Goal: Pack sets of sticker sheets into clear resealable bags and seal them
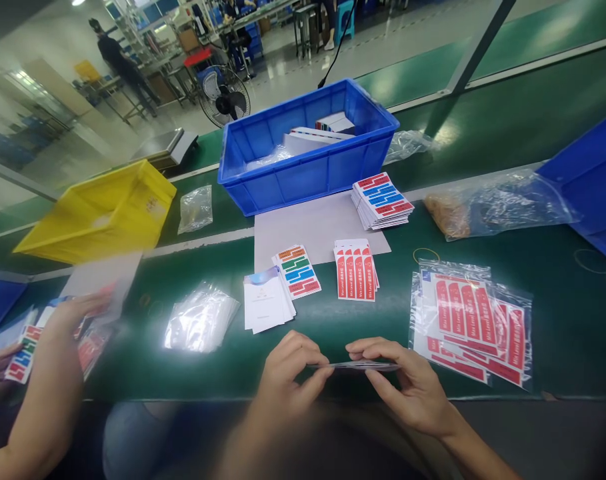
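Note:
A thin stack of cards point(355, 365), seen edge-on, lies between my two hands near the table's front edge. My left hand point(295, 373) pinches its left end between thumb and fingers. On its right end, my right hand point(407, 380) closes with thumb below and fingers above. The printed faces are hidden from me. Just beyond are a pile of white cards point(267, 303), a pile of multicoloured label cards point(299, 272) and a pile of red label cards point(355, 270). Filled clear bags of red labels point(470, 320) lie right of my hands, and flat clear bags point(201, 319) to the left.
A blue bin point(307, 167) with papers stands at the back, and a yellow bin point(103, 213) to its left. A banded card stack point(383, 200) rests on a grey sheet point(303, 233). At left, a co-worker's arm point(50, 380) handles cards. A plastic bag point(503, 203) lies at right.

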`<state>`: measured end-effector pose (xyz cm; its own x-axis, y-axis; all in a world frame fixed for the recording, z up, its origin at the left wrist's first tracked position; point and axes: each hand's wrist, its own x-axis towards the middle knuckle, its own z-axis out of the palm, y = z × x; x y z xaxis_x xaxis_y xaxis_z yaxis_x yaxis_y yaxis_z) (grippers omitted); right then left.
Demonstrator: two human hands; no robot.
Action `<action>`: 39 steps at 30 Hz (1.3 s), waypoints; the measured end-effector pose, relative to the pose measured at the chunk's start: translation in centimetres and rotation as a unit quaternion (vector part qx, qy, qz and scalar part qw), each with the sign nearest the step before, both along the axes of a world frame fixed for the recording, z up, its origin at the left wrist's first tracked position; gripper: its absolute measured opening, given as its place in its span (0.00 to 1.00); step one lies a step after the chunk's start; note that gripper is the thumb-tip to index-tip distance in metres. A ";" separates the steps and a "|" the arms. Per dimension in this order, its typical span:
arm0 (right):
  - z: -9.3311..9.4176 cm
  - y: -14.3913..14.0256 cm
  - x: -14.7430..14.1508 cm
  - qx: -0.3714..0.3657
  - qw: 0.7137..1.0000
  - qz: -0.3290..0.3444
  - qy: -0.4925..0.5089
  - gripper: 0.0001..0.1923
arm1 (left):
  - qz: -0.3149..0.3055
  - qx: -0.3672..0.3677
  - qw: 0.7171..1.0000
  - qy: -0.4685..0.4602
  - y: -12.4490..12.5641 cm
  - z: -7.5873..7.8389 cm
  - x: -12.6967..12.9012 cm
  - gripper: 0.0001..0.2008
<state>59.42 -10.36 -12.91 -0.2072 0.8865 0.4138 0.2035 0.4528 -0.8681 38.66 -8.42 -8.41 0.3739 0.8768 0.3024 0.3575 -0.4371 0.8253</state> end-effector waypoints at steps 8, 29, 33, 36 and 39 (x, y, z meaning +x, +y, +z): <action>-1.5 0.0 1.4 0.019 1.000 -0.002 0.024 0.16 | -0.030 0.013 0.999 0.011 -0.1 -0.7 -0.7 0.08; 0.5 1.6 0.0 0.073 0.990 0.117 0.017 0.13 | -0.066 0.070 0.995 0.007 0.3 0.1 1.0 0.05; 0.9 1.5 -0.3 0.061 0.992 0.115 0.001 0.10 | -0.081 0.065 0.994 0.018 0.1 0.4 1.4 0.05; 0.7 1.1 -0.4 0.018 0.993 0.113 -0.001 0.07 | -0.084 0.038 0.995 0.025 -0.2 0.3 1.8 0.04; 0.6 0.7 0.6 -0.061 0.995 0.079 0.009 0.05 | -0.063 -0.013 0.998 0.017 0.2 -0.3 1.3 0.02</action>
